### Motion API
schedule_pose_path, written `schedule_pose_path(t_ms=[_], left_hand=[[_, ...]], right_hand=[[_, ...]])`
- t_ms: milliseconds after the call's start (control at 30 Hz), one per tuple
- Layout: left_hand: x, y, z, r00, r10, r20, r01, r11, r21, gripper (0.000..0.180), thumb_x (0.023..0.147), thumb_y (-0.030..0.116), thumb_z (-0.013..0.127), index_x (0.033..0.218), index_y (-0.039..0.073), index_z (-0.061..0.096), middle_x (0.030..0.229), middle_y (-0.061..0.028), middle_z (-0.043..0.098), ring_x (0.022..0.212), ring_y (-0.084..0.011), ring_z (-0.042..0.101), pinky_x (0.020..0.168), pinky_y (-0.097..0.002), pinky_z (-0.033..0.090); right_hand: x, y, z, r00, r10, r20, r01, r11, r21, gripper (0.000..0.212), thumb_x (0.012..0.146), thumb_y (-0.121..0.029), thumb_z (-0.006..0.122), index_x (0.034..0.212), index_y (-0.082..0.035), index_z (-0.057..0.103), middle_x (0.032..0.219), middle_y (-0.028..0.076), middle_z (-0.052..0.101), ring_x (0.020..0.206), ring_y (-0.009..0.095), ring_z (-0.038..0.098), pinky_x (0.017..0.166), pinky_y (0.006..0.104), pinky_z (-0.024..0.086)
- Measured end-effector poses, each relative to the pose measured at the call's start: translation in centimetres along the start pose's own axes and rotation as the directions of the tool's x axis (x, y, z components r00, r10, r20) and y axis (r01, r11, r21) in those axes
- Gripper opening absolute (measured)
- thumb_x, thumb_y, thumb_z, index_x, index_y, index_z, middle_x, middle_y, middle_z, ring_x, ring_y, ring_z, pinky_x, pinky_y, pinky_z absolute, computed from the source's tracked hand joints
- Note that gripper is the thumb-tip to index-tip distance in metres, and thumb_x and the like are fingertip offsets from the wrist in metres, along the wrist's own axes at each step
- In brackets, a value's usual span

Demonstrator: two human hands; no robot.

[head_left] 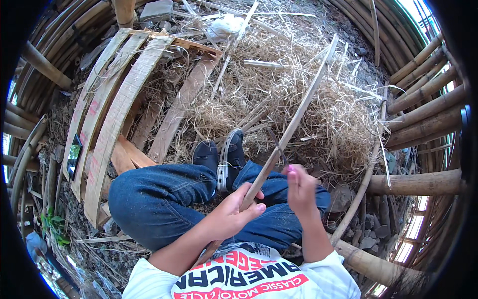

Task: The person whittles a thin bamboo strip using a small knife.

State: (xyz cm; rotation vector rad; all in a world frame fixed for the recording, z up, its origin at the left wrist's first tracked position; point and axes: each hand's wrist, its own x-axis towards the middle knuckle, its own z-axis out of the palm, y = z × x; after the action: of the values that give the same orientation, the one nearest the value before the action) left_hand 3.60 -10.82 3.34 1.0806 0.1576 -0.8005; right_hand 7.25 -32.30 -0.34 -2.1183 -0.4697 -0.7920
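A long bamboo strip (298,109) slants from my lap up toward the far right. My left hand (230,213) is wrapped round its lower part, and the near end passes under my forearm. Just right of the strip, my right hand (301,192) is closed on a thin, dark, slightly curved knife (282,152). A bit of pink shows where the blade meets my fingers, which hide the handle. The blade crosses the strip above my left hand; whether it touches the wood I cannot tell.
Pale shavings (298,94) are heaped beyond my shoes (231,154). At left leans a slatted wooden crate (112,112) with a phone-like dark device (74,155) against it. Bamboo poles (418,183) stand at right. A white plastic bag (225,27) lies at the back.
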Motion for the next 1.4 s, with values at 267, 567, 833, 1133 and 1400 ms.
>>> schedule_pose_path(t_ms=[267,567,833,1133,1400], left_hand=[[0.5,-0.8,0.1,0.998,0.070,0.004,-0.070,0.997,0.046,0.028,0.095,0.020,0.063,0.109,0.003,0.047,0.073,0.0062,0.041,0.064,-0.0023,0.036,0.057,-0.0202,0.032],[0.2,-0.6,0.4,0.995,0.013,-0.095,0.021,0.939,0.344,0.022,0.094,0.012,0.060,0.108,0.001,0.047,0.074,-0.0014,0.048,0.067,-0.0063,0.044,0.057,-0.0252,0.037],[0.4,-1.3,0.6,0.986,0.126,-0.113,-0.074,0.921,0.382,0.018,0.097,0.012,0.055,0.107,0.000,0.046,0.066,-0.0007,0.045,0.060,-0.0079,0.041,0.054,-0.0275,0.036],[-0.4,-0.2,0.5,0.994,0.088,-0.070,-0.058,0.935,0.349,0.021,0.094,0.011,0.060,0.107,0.000,0.047,0.066,0.0053,0.041,0.058,-0.0024,0.035,0.051,-0.0221,0.030],[-0.6,-0.5,1.3,0.989,0.144,-0.027,-0.120,0.901,0.417,0.028,0.091,0.013,0.066,0.108,0.000,0.048,0.062,0.0040,0.038,0.057,-0.0050,0.035,0.051,-0.0257,0.031]], right_hand=[[-1.3,-2.0,0.8,0.731,0.507,0.456,-0.618,0.775,0.131,0.046,0.104,-0.039,0.044,0.079,-0.002,0.056,0.056,-0.002,0.039,0.049,0.006,0.035,0.046,0.0264,0.027],[0.7,1.0,-0.4,0.812,0.325,0.485,-0.170,0.927,-0.335,0.035,0.098,-0.035,0.055,0.076,-0.007,0.057,0.055,0.015,0.053,0.051,0.035,0.059,0.046,0.0421,0.044],[2.0,0.6,-0.3,0.767,0.308,0.563,-0.215,0.950,-0.226,0.034,0.099,-0.031,0.053,0.077,-0.006,0.057,0.055,0.015,0.052,0.051,0.035,0.058,0.045,0.0411,0.042],[3.4,-1.5,-0.3,0.797,0.407,0.446,-0.380,0.912,-0.151,0.014,0.098,-0.015,0.057,0.093,-0.002,0.060,0.063,0.011,0.052,0.050,0.019,0.049,0.049,0.0310,0.039],[5.0,-3.2,-0.9,0.807,0.399,0.436,-0.307,0.913,-0.267,0.012,0.096,-0.015,0.060,0.094,-0.003,0.063,0.063,0.014,0.057,0.053,0.029,0.060,0.049,0.0355,0.043]])
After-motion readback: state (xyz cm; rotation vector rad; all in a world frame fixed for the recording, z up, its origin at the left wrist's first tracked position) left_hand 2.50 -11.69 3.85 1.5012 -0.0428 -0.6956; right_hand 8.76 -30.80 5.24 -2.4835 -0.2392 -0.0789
